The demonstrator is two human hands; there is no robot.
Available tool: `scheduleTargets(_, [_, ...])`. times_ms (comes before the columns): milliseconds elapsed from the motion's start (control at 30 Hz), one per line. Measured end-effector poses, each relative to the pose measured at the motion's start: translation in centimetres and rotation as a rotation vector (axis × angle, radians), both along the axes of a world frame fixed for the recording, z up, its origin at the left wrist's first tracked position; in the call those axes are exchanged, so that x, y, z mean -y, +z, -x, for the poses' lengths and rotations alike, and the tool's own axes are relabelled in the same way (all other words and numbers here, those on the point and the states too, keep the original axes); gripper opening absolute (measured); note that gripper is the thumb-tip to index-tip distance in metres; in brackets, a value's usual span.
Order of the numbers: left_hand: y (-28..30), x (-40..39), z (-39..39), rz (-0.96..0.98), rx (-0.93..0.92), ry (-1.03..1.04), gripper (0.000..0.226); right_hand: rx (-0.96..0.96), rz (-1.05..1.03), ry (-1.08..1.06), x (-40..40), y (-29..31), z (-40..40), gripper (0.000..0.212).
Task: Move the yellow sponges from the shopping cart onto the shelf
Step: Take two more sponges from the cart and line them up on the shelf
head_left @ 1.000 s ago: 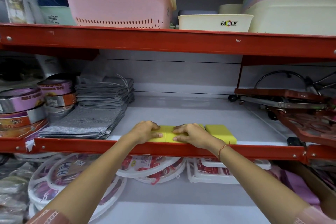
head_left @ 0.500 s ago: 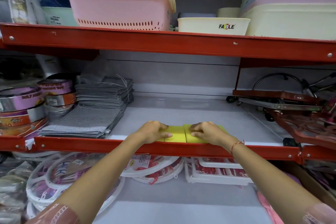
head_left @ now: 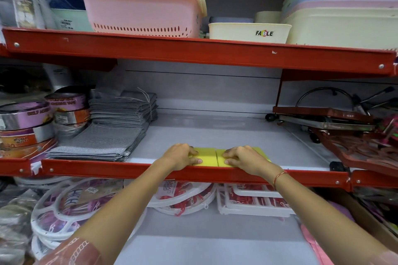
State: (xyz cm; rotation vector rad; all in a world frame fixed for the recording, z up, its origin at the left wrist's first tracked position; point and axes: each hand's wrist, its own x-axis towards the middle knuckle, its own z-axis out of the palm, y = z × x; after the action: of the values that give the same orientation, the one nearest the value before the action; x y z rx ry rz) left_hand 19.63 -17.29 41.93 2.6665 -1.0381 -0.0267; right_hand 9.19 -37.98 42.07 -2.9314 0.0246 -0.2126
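Yellow sponges lie side by side at the front edge of the middle shelf (head_left: 215, 129), a white board with a red lip. My left hand (head_left: 181, 156) rests on the left sponge (head_left: 206, 155), thumb against its front face. My right hand (head_left: 243, 158) covers most of the right sponge (head_left: 220, 158), fingers on top and curled over its front; a yellow corner (head_left: 263, 154) shows past the knuckles. How many sponges lie under my hands is hidden. The shopping cart is out of view.
Folded grey mesh cloths (head_left: 103, 142) and tape rolls (head_left: 25, 118) fill the shelf's left. Red metal trolleys (head_left: 344, 127) crowd its right. Pink and green baskets (head_left: 142, 11) sit on the shelf above. White round hangers (head_left: 64, 211) lie on the shelf below.
My right hand slid right onto the sponge that lay apart a second ago. The sponges now sit closed up in a row. My left hand stayed put.
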Motion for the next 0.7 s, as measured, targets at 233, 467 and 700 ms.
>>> scheduleTargets(233, [-0.2,0.1,0.3,-0.005,0.015,0.015,0.060,-0.003,-0.018,-0.013,-0.4,0.1,-0.1,0.038])
scheduleTargets(467, [0.5,0.6,0.3,0.009,0.007,0.017,0.066,0.074,-0.071,-0.052,0.9,0.9,0.6,0.037])
scheduleTargets(700, [1.2,3.1,1.6,0.048,-0.017,-0.085,0.063,0.016,-0.007,-0.224,5.4,1.2,2.7,0.035])
